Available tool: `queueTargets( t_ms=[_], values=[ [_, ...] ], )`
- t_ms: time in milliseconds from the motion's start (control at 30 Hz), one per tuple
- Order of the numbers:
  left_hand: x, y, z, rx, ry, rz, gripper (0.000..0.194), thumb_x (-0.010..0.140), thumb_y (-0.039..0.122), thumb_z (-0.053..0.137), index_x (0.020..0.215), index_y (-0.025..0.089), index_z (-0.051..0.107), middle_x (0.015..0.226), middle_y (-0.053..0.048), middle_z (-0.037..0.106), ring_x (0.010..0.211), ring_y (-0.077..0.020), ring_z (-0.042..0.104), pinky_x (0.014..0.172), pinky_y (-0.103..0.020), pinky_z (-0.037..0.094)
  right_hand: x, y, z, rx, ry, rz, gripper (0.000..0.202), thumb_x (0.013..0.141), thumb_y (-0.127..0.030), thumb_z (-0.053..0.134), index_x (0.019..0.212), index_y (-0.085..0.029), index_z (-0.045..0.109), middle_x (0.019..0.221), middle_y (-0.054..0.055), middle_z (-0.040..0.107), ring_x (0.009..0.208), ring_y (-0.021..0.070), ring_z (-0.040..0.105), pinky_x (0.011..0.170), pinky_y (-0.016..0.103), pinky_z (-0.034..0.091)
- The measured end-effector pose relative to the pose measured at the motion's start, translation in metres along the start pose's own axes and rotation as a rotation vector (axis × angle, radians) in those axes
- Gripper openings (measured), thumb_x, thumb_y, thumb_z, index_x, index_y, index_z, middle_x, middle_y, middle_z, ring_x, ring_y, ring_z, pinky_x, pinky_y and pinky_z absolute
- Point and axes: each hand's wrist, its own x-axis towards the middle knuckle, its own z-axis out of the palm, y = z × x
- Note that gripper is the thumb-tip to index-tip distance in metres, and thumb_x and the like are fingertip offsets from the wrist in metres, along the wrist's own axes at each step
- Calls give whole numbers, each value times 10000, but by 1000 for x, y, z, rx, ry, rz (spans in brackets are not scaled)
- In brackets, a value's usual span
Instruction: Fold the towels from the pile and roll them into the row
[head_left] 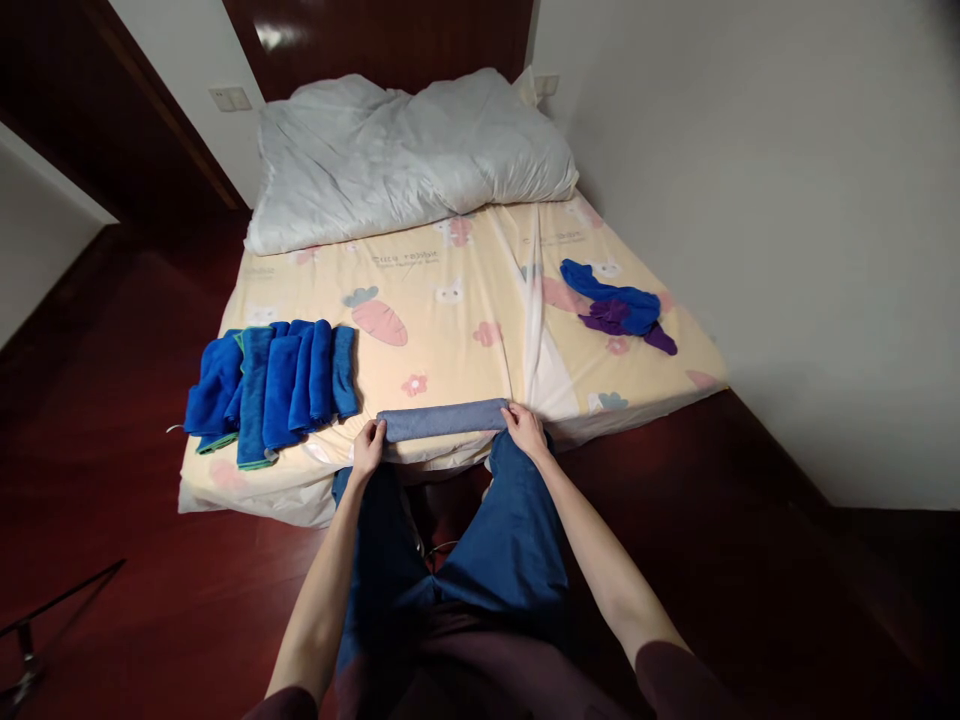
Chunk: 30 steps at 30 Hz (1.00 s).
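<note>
A grey-blue towel [444, 421], folded into a long narrow strip, lies along the front edge of the bed. My left hand [369, 446] pinches its left end, and my right hand [526, 430] pinches its right end. Left of it sits a row of several rolled or folded blue towels [281, 385], some edged in green. Over on the right side of the bed lie a crumpled blue cloth [626, 303] and a crumpled purple cloth [606, 318], partly overlapping.
The bed [450, 350] has a pale yellow sheet with carrots and rabbits. A bunched white quilt [412, 165] lies at its head, against a dark headboard [390, 40]. A white wall [787, 220] runs along the right. A dark thin stand [60, 600] is on the floor at lower left.
</note>
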Motion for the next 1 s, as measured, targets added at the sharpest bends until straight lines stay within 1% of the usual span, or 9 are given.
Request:
queueTargets(
  t_ms=[167,300,433,500,567,667,733,800,1000],
  values=[
    [0,0,0,31,4,10,455,914,618,506,727,203,505,636,23,444,622,-143,424,602,-269,359,-1,0,0,37,23,19,262,980,-410,533,1035,-233,717,1030,68,778,960,234,738,780,278,527],
    [1,-2,0,67,3,17,448,919,613,496,750,199,529,662,11,494,655,-152,473,635,-273,386,0,2,3,36,36,28,241,953,-423,568,1000,-240,719,921,39,780,861,224,740,730,271,517],
    [2,-6,1,40,23,-28,454,899,608,537,1040,182,605,785,-23,622,745,-186,578,695,-291,452,-1,1,3,13,51,24,258,933,-416,580,1058,-229,707,943,44,765,845,218,718,771,298,542],
    [2,-8,3,61,44,-36,501,901,603,541,1158,176,588,821,-35,644,753,-196,599,714,-308,476,-3,-3,0,-4,100,-45,332,934,-372,569,1206,-207,663,1110,85,736,1003,239,692,880,341,550],
    [2,-9,7,88,85,3,528,913,585,537,1236,168,569,911,-67,658,796,-205,615,766,-335,501,-6,-9,-3,-60,135,-165,443,945,-290,534,1377,-195,573,1346,123,635,1218,264,602,1037,409,497],
    [-1,-12,11,135,176,162,522,946,515,523,1338,172,549,1248,-160,602,1067,-253,609,978,-418,482,-11,-17,-7,-195,70,-367,601,925,-96,449,1502,-261,478,1581,68,431,1420,274,430,1178,492,360],
    [-3,-13,13,207,155,267,445,980,442,476,1334,201,595,1410,-167,515,1201,-276,554,1101,-474,402,-13,-20,-6,-251,-30,-518,728,858,17,407,1513,-293,473,1611,19,395,1466,247,379,1209,490,320],
    [-3,-14,12,284,82,308,399,995,367,427,1291,227,655,1455,-146,496,1239,-291,522,1146,-511,351,-12,-19,-3,-268,-109,-625,800,791,69,399,1512,-266,482,1591,19,430,1472,219,384,1222,470,312],
    [14,-3,8,363,-2,165,338,925,271,488,1131,200,746,1360,-164,563,1224,-332,529,1134,-561,360,-6,-13,9,-270,-121,-590,786,757,64,413,1489,-202,517,1535,65,497,1445,228,448,1205,488,354]
  ],
)
